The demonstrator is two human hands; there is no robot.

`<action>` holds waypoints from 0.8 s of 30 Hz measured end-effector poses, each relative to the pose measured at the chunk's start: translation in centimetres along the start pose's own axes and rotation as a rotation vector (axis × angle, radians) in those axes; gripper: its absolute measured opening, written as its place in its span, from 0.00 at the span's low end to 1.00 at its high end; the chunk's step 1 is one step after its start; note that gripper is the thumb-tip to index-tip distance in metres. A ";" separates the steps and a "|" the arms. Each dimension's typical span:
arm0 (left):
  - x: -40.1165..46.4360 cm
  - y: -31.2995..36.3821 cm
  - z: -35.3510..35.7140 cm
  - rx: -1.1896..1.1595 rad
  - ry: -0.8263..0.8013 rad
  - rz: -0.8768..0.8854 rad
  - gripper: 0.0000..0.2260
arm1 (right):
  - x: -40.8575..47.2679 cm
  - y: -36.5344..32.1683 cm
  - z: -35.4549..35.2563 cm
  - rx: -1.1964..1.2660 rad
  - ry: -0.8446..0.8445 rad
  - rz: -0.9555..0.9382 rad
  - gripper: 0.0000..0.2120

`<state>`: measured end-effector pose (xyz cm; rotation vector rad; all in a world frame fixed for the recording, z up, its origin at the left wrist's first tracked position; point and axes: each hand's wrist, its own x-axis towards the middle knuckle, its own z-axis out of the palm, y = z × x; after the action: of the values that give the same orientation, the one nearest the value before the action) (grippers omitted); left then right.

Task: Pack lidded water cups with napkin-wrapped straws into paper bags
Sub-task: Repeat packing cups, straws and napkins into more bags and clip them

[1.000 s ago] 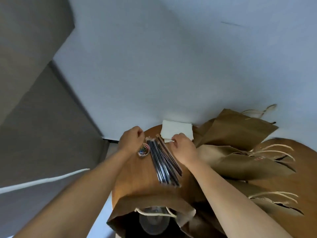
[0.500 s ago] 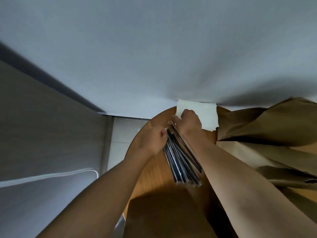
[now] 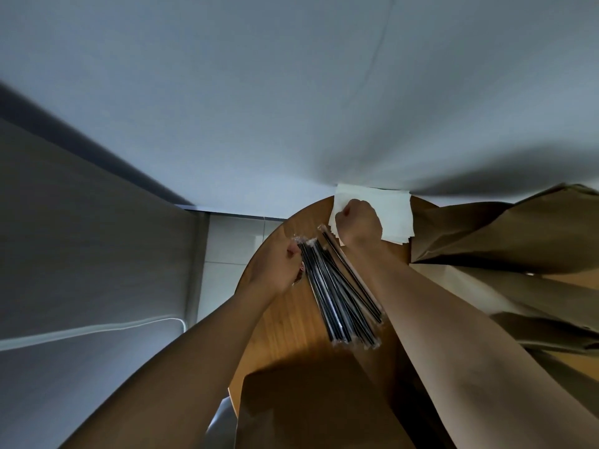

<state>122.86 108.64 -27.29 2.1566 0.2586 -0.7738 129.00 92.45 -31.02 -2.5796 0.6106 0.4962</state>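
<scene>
the round wooden counter [image 3: 291, 322] curves away at its left edge above pale floor tiles [image 3: 227, 251]. dark plastic-wrapped straws [image 3: 340, 290] fan across its middle. the left hand [image 3: 278, 270] pinches their upper ends, fingers curled. the right hand [image 3: 358, 222], fingers curled, grips the white napkin stack [image 3: 395, 212] at the far edge against the wall. creased brown paper bags [image 3: 505, 234] crowd the right side.

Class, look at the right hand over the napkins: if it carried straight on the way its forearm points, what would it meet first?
The right hand already lies over the white napkin stack; going straight on, it would probably meet the wall just behind, though depth is unclear.
</scene>
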 end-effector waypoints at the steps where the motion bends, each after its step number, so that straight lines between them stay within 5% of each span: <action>1: 0.0 0.1 0.0 -0.028 -0.006 -0.006 0.06 | -0.4 -0.3 -0.4 0.051 0.023 -0.002 0.07; 6: -0.3 2.0 -1.0 -0.704 -0.266 -0.339 0.16 | -6.0 -1.4 -3.2 0.405 0.139 -0.164 0.04; 9: -0.3 2.0 -1.6 -0.980 -0.409 -0.489 0.26 | -10.5 -0.6 -3.8 0.355 0.129 -0.433 0.06; 12: -0.4 1.8 -2.0 -1.070 -0.458 -0.538 0.30 | -12.9 1.0 -2.6 0.272 0.078 -0.680 0.11; 17: -1.3 1.9 -2.1 -0.919 -0.453 -0.481 0.14 | -15.2 2.6 -1.1 0.076 0.039 -0.958 0.11; 20: -1.5 1.4 -2.0 -0.819 -0.306 -0.441 0.10 | -15.1 3.2 -0.9 0.194 -0.002 -0.770 0.14; 24: -1.4 0.4 -2.1 -0.803 -0.185 -0.468 0.12 | -10.9 6.3 0.2 0.251 -0.009 -0.155 0.09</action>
<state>122.85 110.10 -25.18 1.2667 0.8380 -0.9175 116.75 91.13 -28.51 -2.3619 0.4355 0.3549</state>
